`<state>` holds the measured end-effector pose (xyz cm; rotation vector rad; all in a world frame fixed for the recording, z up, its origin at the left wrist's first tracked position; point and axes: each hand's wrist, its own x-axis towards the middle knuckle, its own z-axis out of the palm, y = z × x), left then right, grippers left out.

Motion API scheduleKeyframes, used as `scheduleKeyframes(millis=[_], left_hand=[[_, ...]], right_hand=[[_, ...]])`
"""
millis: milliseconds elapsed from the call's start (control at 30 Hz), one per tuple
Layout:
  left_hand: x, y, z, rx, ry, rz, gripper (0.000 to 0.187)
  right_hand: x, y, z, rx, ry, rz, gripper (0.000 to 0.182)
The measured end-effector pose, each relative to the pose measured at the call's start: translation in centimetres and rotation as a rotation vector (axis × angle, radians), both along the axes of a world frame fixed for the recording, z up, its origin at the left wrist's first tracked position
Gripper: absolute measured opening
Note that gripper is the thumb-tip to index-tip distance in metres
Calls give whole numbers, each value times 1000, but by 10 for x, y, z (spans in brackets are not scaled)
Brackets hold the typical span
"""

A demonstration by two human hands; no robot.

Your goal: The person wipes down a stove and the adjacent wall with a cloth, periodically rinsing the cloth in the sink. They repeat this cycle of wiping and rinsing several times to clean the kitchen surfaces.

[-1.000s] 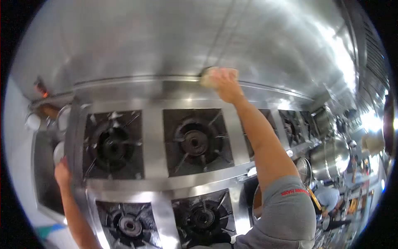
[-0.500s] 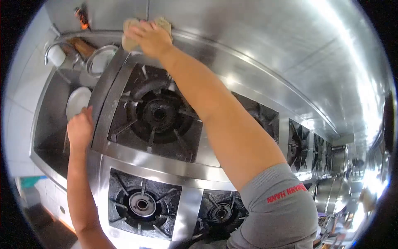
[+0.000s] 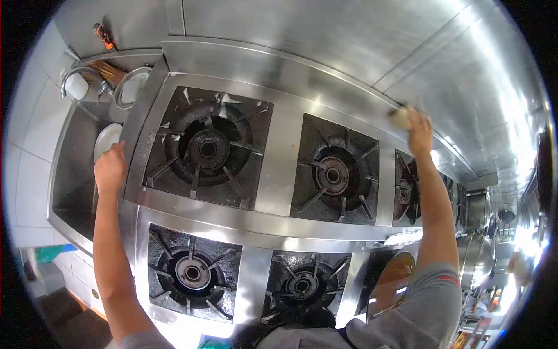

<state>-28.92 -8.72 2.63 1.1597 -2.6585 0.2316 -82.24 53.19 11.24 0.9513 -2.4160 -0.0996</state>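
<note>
My right hand (image 3: 419, 131) is closed on a beige cloth (image 3: 401, 118), blurred by motion, at the steel back wall (image 3: 343, 84) behind the stove's right-hand burners. My left hand (image 3: 110, 170) is at the sink's right side, fingers curled, against the lower end of a white dish (image 3: 108, 138). Whether it grips the dish, the sink edge or something else is hidden under the fingers. Between my arms lie the large black back-left burner (image 3: 207, 148) and a smaller back burner (image 3: 333, 174).
Front burners (image 3: 193, 273) line the near side. The steel sink (image 3: 72, 174) at left has a faucet (image 3: 104, 88) and a metal bowl (image 3: 132, 87) behind. An orange-and-black tool (image 3: 103, 36) is against the wall. A round brown-looking disc (image 3: 392, 285) is under my right arm; pots (image 3: 476, 256) stand at right.
My right hand has swept with the cloth from the back-left corner far to the right along the wall. My left hand stays by the white dish. The view has shifted slightly.
</note>
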Motion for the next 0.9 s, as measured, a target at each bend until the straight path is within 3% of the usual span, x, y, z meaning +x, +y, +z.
scheduleKeyframes(millis=[33, 100, 167, 200, 233, 300, 367, 400, 467, 500, 533, 567, 633, 667, 733, 767, 833, 900], left_hand=[[0, -3, 1, -5, 3, -8, 41], [0, -1, -1, 1, -6, -11, 41], [-1, -3, -1, 13, -8, -17, 42], [-1, -3, -1, 24, -18, -8, 42], [-3, -1, -1, 36, -17, -20, 42], [-5, -2, 0, 52, -6, 26, 42], [-8, -1, 3, 81, 1, 20, 41], [-8, 0, 6, 96, -3, 24, 41], [-9, -1, 2, 108, -20, 15, 41], [-9, -2, 2, 97, -10, -5, 40], [-8, -4, 4, 81, 5, -23, 39], [-7, -7, 3, 75, -5, -42, 39], [-3, -17, -4, 104, 6, -55, 35], [4, -26, -9, 92, 7, -90, 34], [11, -40, -22, 49, -49, -210, 34], [16, -48, -26, 11, -103, -266, 35], [22, -76, -58, 48, 122, -259, 36], [15, -61, -42, 75, 36, -197, 36]], right_hand=[[-11, 39, -9, -174, -121, -79, 45], [-8, 74, -16, -377, -164, -506, 39], [-25, 98, -46, -715, -313, -396, 44], [-37, 95, -55, -625, -452, -688, 44], [-112, 158, -125, 124, -280, -467, 40], [-71, 45, -138, 183, -361, -363, 38], [2, -97, -122, 58, -399, -133, 36], [49, -161, -105, -102, -528, -126, 37], [102, -268, -99, -97, -557, 150, 27], [132, -318, -87, -75, -506, 319, 27], [153, -369, -91, -2, -655, 97, 28], [149, -420, -120, 154, -620, 264, 31], [186, -473, -110, 71, -738, 401, 31], [184, -485, -124, -33, -555, 665, 30], [164, -468, -122, 5, -623, 780, 37], [143, -431, -113, 10, -614, 717, 37], [107, -351, -86, -9, -1126, 626, 46], [40, -257, -111, 23, -974, 634, 54]])
